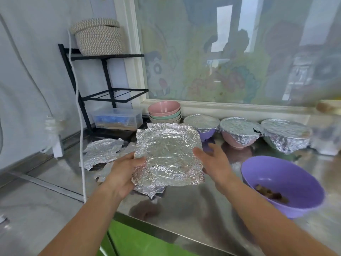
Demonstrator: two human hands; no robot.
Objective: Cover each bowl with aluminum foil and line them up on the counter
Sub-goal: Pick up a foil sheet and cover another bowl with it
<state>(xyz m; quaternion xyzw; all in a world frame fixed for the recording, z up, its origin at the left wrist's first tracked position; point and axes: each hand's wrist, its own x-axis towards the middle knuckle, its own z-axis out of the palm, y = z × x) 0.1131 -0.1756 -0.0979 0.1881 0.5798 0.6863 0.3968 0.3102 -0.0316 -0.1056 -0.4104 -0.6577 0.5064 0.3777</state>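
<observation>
The person holds a crumpled foil sheet up over the steel counter, its ragged edges flaring outward and a round bowl-shaped dent pressed into its middle. The left hand pinches the sheet's left edge, thumb on top and fingers curled underneath. The right hand is at the right edge with fingers straight and spread; whether it actually touches the foil I cannot tell.

Just right of that hand, near the counter's front edge, stands an uncovered purple bowl with brown food pieces in the bottom. Along the back, under the window sill, three bowls sit in a row, rims close together: a foil-covered purple bowl, a foil-covered pink bowl with a tear at its right rim, and a third foil-wrapped bowl. Left of the row is a stack of bare bowls, pink on top.

More loose foil lies on the counter to the left, beside a white cord and a black wire rack. Open counter shows between the purple bowl and the back row, and in front of the hands.
</observation>
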